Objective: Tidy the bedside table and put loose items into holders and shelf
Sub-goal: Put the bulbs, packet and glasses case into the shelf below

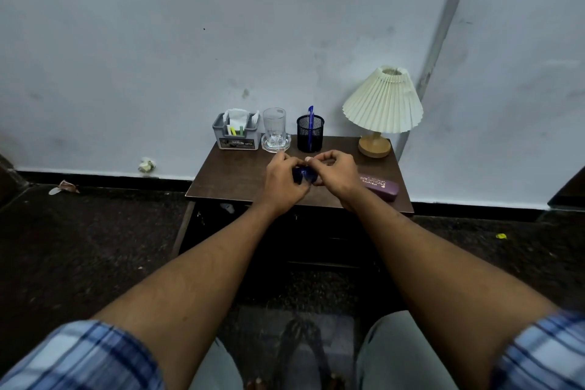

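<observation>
Both hands worked a small dark blue item (303, 173) just over the middle of the table (234, 177); what it was could not be told. The left hand (285, 179) curled round it from nine o'clock, and the right hand (335, 172) pinched its edge from three. It seemed best to hold it low and firm before carrying it, perhaps to the case (380, 186) at three o'clock or the cup (310, 133) at twelve.
</observation>
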{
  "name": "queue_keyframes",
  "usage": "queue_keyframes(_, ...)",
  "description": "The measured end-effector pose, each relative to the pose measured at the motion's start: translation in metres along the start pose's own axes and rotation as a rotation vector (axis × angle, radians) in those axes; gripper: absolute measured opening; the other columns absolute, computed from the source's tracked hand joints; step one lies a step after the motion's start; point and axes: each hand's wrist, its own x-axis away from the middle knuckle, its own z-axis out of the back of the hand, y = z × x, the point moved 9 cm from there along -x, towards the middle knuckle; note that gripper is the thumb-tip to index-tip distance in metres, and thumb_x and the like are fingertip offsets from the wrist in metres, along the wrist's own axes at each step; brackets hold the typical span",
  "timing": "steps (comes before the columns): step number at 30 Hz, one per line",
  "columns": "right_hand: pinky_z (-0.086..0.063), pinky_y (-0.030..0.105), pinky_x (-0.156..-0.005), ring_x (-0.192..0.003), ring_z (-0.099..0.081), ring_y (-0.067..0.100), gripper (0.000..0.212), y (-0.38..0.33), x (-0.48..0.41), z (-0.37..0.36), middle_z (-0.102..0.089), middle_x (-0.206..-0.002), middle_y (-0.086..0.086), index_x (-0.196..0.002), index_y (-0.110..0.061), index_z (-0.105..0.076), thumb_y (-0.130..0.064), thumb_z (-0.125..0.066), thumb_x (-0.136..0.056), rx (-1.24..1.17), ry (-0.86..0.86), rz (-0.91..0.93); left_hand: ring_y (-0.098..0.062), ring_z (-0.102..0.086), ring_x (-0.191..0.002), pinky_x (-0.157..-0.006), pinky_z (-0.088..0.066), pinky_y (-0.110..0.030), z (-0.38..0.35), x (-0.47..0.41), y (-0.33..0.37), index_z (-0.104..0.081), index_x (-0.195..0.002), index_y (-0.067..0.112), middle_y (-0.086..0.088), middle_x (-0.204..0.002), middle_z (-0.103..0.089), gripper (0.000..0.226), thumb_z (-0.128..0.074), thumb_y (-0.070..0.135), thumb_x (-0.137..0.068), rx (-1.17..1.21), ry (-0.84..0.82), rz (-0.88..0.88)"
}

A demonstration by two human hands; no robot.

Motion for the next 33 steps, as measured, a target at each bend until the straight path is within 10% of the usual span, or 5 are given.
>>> queue_keyframes(8,-0.054,0.027,-0.053,-0.058,-0.068,0.014,0.04,0.005,-0.01,-0.011,-0.075,-0.073,0.008,-0.085,-0.001,-0.073,-0.041,-0.077,-0.085,-0.081,-0.028,-0.009,-0.013,-0.061,-0.074,-0.067,-0.055,-0.033,-0.009,0.007,-0.021,-0.069,-0.092,0.019,0.001,-0.091,-0.058,0.021,-0.076,0.027,-0.073,0.051,0.087,0.172)
queue_keyframes(13,-0.056,0.038,-0.084,-0.088,-0.068,0.019,0.017,0.029,-0.028,0.007,-0.072,-0.093,0.001,-0.101,-0.014,-0.071,-0.028,-0.067,-0.093,0.197,0.069,-0.035,-0.024,-0.073,-0.09,-0.087,-0.06,-0.037,-0.033,0.016,-0.068,-0.073,-0.094,0.015,-0.008,-0.092,-0.076,0.024,-0.081,0.006,-0.073,0.711,0.119,0.677)
queue_keyframes(17,-0.057,0.031,-0.061,-0.068,-0.059,0.021,0.019,0.059,-0.028,-0.005,-0.064,-0.092,0.012,-0.115,0.0,-0.063,-0.01,-0.06,-0.099,-0.01,-0.01,-0.163,-0.023,-0.071,-0.079,-0.082,-0.062,-0.033,-0.049,0.023,-0.079,-0.071,-0.089,0.004,-0.011,-0.08,-0.072,0.022,-0.069,-0.015,-0.078,1.032,0.089,0.791)
queue_keyframes(20,-0.06,0.029,-0.072,-0.073,-0.064,0.024,0.015,0.074,-0.032,-0.01,-0.067,-0.093,0.018,-0.108,0.006,-0.067,0.0,-0.063,-0.095,-0.075,0.011,-0.169,-0.028,-0.07,-0.09,-0.079,-0.063,-0.031,-0.058,0.027,-0.093,-0.067,-0.1,-0.003,-0.019,-0.095,-0.068,0.024,-0.063,-0.018,-0.083,1.139,0.089,0.842)
queue_keyframes(33,-0.059,0.033,-0.084,-0.078,-0.066,0.017,0.009,0.123,-0.079,-0.033,-0.076,-0.094,0.012,-0.095,-0.008,-0.075,-0.008,-0.072,-0.087,0.122,0.145,-0.118,-0.026,-0.073,-0.089,-0.087,-0.06,-0.037,-0.053,0.016,-0.175,-0.076,-0.095,0.013,-0.003,-0.088,-0.076,0.013,-0.068,0.013,-0.085,0.303,0.133,0.849)
